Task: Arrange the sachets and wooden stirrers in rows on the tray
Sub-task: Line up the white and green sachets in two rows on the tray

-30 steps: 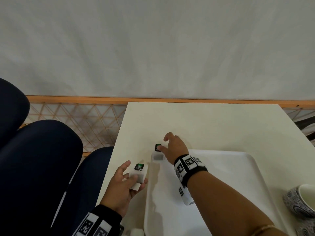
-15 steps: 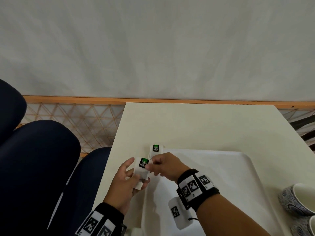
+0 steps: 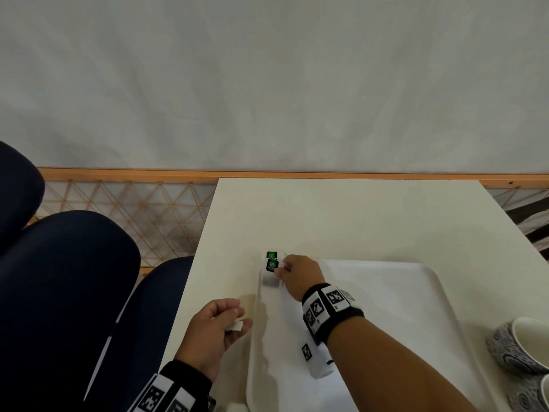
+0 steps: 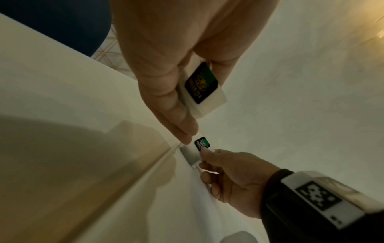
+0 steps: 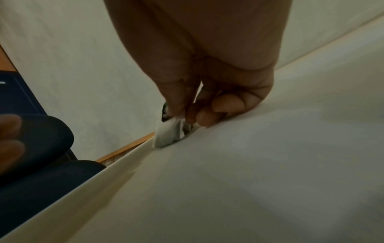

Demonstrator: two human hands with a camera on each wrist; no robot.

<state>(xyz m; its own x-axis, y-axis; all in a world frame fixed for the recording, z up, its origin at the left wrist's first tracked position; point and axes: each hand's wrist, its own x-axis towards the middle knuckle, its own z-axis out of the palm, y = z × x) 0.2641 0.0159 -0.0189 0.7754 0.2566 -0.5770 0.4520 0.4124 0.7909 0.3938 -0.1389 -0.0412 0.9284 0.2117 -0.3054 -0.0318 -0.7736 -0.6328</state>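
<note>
The right hand (image 3: 300, 275) pinches a white sachet (image 3: 271, 270) with a green label between thumb and fingertips, low over the far left corner of the tray (image 3: 416, 292); the sachet's lower edge seems to touch the tray floor against the left rim. Just beyond it lies another sachet (image 3: 271, 254), its label partly covered by the held one. The step in hand looks like setting the second sachet in the row; the next move probably calls for laying it flat, lined up with its neighbour without overlap, then letting go. The left hand (image 3: 215, 328), beside the tray over the table (image 3: 356, 218), grips a further sachet (image 4: 204, 92) in curled fingers, waiting.
</note>
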